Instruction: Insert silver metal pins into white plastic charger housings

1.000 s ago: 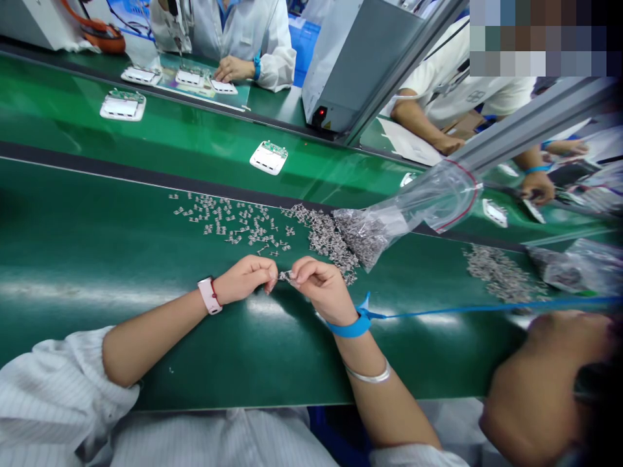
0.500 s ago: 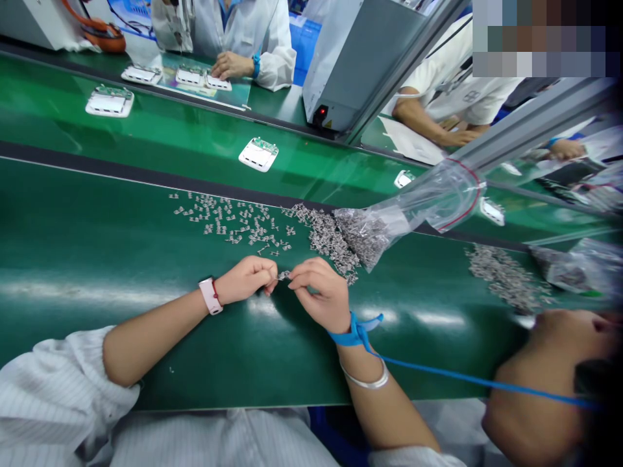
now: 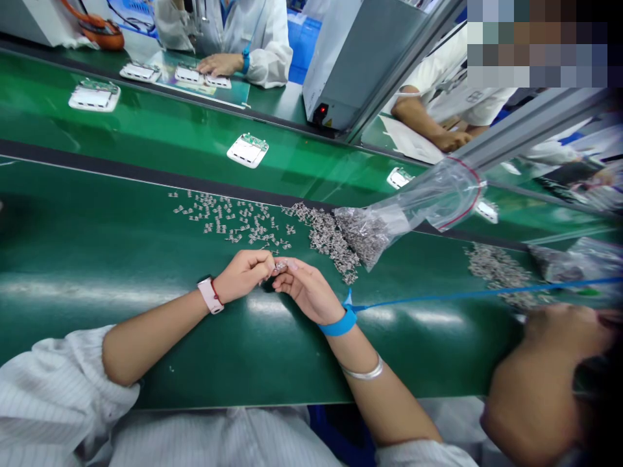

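My left hand (image 3: 244,275) is closed in a pinch at the middle of the green table, its fingertips on a cluster of small metal parts (image 3: 281,266). From the right, my right hand (image 3: 314,292) meets it, turned partly palm-up, thumb and fingers closed on the same cluster. The fingers partly hide the cluster, and the exact kind of part is too small to tell. Just beyond the hands lie scattered single metal parts (image 3: 221,217). To their right is a denser heap of metal parts (image 3: 326,237), beside a clear zip bag (image 3: 370,237) holding more of them.
White device housings with circuit boards, one of them the middle housing (image 3: 248,150), lie on the green conveyor belt (image 3: 170,133). A blue strap cord (image 3: 438,296) runs right from my wrist. Close at right is a neighbour's arm (image 3: 540,376), near another metal heap (image 3: 501,269).
My right hand has turned palm-up and closed in against the left, with the cluster now between them. The cord has swung up. Belt housings have shifted left.
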Demonstrator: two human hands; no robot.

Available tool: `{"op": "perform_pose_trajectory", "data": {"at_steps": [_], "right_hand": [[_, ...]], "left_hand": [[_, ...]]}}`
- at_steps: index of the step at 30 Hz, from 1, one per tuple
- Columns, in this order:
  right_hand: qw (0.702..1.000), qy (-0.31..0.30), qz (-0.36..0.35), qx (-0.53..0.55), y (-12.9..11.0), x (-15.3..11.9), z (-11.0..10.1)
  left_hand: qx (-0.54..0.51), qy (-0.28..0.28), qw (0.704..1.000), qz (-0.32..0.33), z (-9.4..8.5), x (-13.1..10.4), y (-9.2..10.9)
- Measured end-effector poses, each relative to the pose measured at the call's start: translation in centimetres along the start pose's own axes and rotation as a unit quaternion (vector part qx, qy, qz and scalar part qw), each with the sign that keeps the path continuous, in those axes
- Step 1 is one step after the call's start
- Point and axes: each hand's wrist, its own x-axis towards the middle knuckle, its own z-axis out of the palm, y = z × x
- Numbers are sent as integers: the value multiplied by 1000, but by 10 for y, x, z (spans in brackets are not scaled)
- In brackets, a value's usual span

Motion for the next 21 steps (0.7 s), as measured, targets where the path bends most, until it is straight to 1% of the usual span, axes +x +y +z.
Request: {"op": "perform_pose_trajectory", "data": {"at_steps": [3, 7, 12, 14, 16, 18, 19, 20, 21], "right_hand": [[1000, -1, -13, 3, -1, -1, 0], [1000, 0, -12, -25, -1, -1, 1], [999, 7, -18, -47, 2, 0, -1], [997, 17, -32, -70, 2, 1, -3], [991, 31, -51, -117, 1, 0, -4], [973, 58, -97, -202, 0, -1, -4], [953, 77, -137, -259, -1, -2, -4], [924, 97, -183, -320, -2, -3, -4], [888, 114, -230, -381, -2, -4, -4]], "left_hand": [[-5, 0, 1000, -3, 0, 0, 0], [-22, 9, 1000, -18, -1, 1, -1], [12, 5, 1000, -2, -1, 0, 0], [29, 2, 1000, 5, -1, -1, 0], [38, 3, 999, 5, -1, 0, 0], [45, 8, 999, 1, 0, 0, 0], [48, 12, 999, -2, 0, 0, 0], [51, 16, 999, -5, 0, 0, 0], [53, 22, 998, -9, 1, 0, 0]]}}
